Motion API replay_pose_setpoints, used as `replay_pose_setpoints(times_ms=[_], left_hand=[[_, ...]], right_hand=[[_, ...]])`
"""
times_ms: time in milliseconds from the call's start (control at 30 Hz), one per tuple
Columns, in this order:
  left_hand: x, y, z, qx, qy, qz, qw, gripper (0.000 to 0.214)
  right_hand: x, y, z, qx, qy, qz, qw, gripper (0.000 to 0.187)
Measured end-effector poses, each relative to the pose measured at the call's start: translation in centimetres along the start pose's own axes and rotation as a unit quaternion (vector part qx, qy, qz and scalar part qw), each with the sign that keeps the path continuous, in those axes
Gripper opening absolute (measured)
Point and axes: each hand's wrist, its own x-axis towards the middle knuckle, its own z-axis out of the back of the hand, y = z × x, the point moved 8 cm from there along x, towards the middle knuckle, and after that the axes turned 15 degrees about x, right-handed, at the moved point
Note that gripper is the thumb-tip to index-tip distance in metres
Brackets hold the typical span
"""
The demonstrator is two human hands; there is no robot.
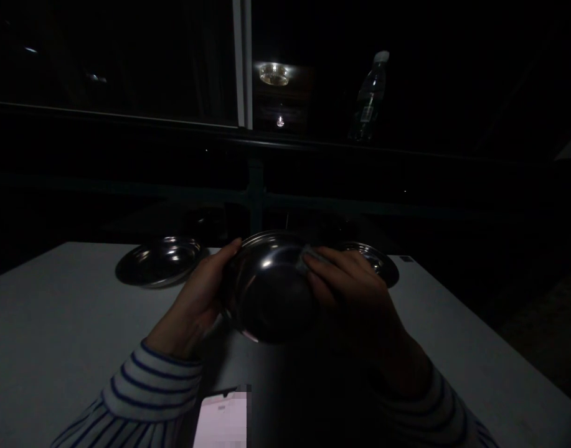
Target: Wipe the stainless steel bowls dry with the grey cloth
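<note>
A shiny metal bowl (271, 292) is held tilted above the white table, its rounded outside towards me. My left hand (205, 283) grips its left edge, with the thumb at the rim and the other fingers hidden behind. At the bowl's upper right, my right hand (345, 280) pinches a small greyish cloth-like piece (306, 258) and presses it against the metal; its exact kind is too dark to tell. A second metal bowl (159, 262) rests on the table left of my left hand. Behind my right hand, another metal bowl (383, 264) is partly hidden.
The white table (70, 311) lies under everything. A lit phone (222, 417) is near its front edge, below the held bowl. Beyond the table, a capped clear bottle (372, 96) stands by a dark window with a pale frame (243, 62). The room is very dim.
</note>
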Motion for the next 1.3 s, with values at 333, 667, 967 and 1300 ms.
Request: replay_pose_setpoints(times_ms=[333,667,967,1300], left_hand=[[-0.4,0.6,-1.0,-0.034,0.017,0.036,0.999,0.019],[0.2,1.7,-1.2,-0.023,0.012,0.054,0.998,0.020],[-0.1,2.1,-2.2,-0.007,0.034,0.043,0.998,0.018],[-0.1,1.6,-1.4,-0.021,0.013,0.055,0.998,0.019]], right_hand=[[0.1,1.5,-0.8,-0.053,-0.003,0.023,0.998,0.027],[0.2,-0.1,-1.0,-0.052,0.016,-0.009,0.998,0.027],[0.2,1.0,-1.3,-0.024,0.026,0.013,0.999,0.028],[0.3,-0.1,-0.4,-0.011,0.005,-0.002,1.000,0.026]])
